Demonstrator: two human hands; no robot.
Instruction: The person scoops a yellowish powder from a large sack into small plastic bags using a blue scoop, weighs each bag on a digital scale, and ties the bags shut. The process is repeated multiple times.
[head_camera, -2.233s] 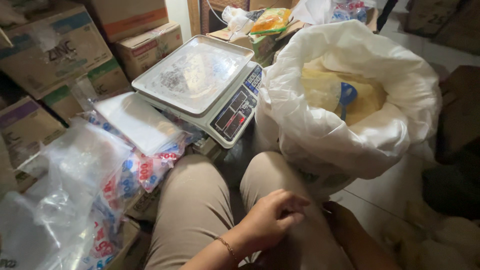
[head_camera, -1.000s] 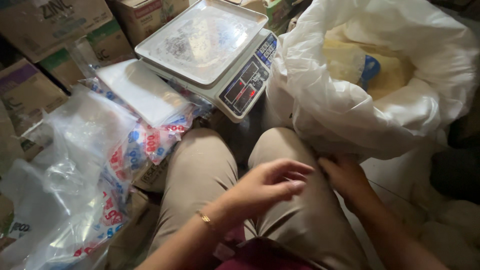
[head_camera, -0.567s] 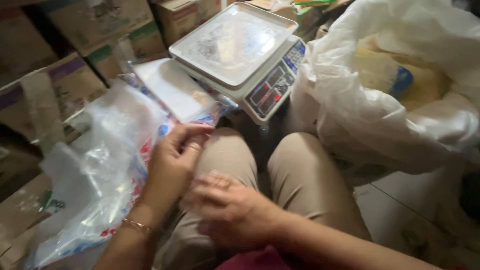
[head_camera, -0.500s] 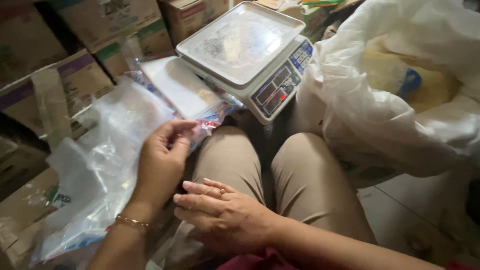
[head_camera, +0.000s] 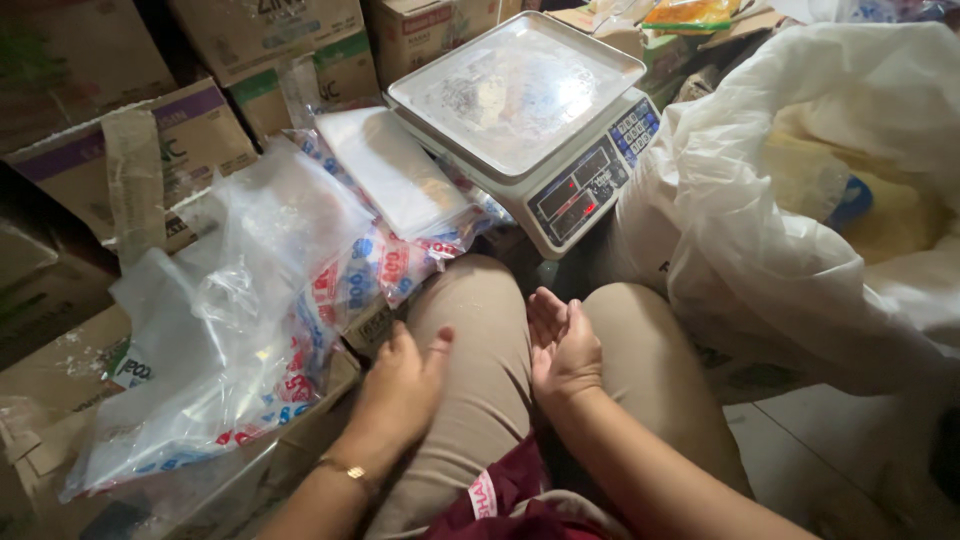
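Plastic bags (head_camera: 240, 340) lay in a loose heap just left of your knee, beside the scale (head_camera: 530, 120). Probably light, limp & slippery, so best pinched at an edge. Your left hand (head_camera: 400, 385) & right hand (head_camera: 565, 345) rested open on your thighs, holding nothing.

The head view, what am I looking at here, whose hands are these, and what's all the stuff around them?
The camera is worn on a person's head and looks down at their lap, knees in tan trousers. The left hand, with a gold bracelet, rests on the left thigh beside a pile of clear printed plastic bags. The right hand lies between the knees, palm turned inward. Both hands hold nothing. Ahead stands a digital weighing scale with a steel pan. On the right is a big white sack, open, with yellowish contents. Cardboard boxes stand behind.
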